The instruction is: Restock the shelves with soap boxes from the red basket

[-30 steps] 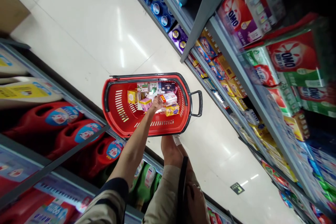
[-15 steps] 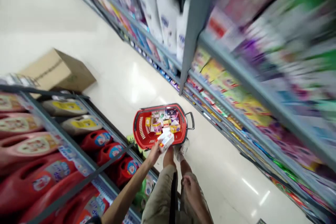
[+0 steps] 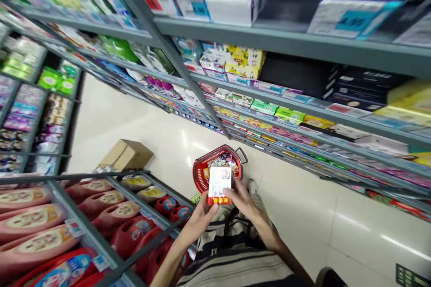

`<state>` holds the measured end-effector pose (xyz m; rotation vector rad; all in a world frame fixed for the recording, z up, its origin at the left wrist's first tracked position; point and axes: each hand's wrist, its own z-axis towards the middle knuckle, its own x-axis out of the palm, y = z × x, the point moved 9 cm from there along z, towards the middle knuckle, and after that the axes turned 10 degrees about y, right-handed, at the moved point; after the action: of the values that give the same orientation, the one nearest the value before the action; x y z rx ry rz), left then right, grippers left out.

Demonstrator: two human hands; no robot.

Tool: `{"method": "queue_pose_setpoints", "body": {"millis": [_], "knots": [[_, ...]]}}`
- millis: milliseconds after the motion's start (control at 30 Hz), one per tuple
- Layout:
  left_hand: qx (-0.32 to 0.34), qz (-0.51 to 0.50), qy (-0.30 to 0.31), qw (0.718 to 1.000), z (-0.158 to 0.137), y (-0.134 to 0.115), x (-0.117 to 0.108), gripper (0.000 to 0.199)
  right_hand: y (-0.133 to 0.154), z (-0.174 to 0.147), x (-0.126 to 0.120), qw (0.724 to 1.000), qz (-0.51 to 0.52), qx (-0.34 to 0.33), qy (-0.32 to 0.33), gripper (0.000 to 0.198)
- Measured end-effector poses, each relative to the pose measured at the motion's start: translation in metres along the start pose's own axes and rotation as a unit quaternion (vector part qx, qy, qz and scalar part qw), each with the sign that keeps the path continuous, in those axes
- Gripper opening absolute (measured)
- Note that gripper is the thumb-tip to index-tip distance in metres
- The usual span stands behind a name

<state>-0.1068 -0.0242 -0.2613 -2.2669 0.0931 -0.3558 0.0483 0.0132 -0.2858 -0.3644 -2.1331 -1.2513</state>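
A white box with a red band and yellow lettering [image 3: 220,183] is held up in front of me, above the shopping basket. My left hand [image 3: 201,216] grips its lower left corner, thumb on the red band. At the right edge, my right hand [image 3: 244,202] holds the box too, with a thumb or finger over its printed face. Beneath, the red shopping basket [image 3: 199,174] stands on the floor with several small boxes in it, partly hidden by the held box. Its black handle [image 3: 243,156] sticks out to the right.
Tall shelves of boxed goods [image 3: 269,107] run along the right and far side. On the left, a low rack holds red and pink bottles [image 3: 131,233]. A cardboard carton [image 3: 129,154] stands on the pale floor [image 3: 168,143] beyond that rack.
The white box has come up from low over the basket toward me. My right hand has risen from beside my thigh and joined my left on the box. The view has tilted up.
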Motion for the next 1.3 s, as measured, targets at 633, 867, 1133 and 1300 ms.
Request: {"method": "queue_pose_setpoints", "body": {"millis": [633, 867, 1133, 1300], "knots": [[0.032, -0.031, 0.249, 0.968, 0.011, -0.066, -0.012, 0.089, -0.031, -0.054, 0.102, 0.977, 0.185, 0.100, -0.018, 0.075], [0.007, -0.084, 0.138, 0.987, 0.016, -0.030, -0.047, 0.091, -0.031, -0.088, 0.090, 0.976, 0.025, -0.087, -0.199, 0.071], [0.017, 0.000, 0.198, 0.980, 0.011, -0.048, -0.053, 0.084, -0.024, -0.081, 0.092, 0.935, 0.005, -0.188, -0.301, 0.070], [0.036, 0.050, 0.211, 0.976, 0.005, -0.053, -0.047, 0.098, 0.004, -0.089, 0.090, 0.910, -0.013, -0.241, -0.337, 0.063]]}}
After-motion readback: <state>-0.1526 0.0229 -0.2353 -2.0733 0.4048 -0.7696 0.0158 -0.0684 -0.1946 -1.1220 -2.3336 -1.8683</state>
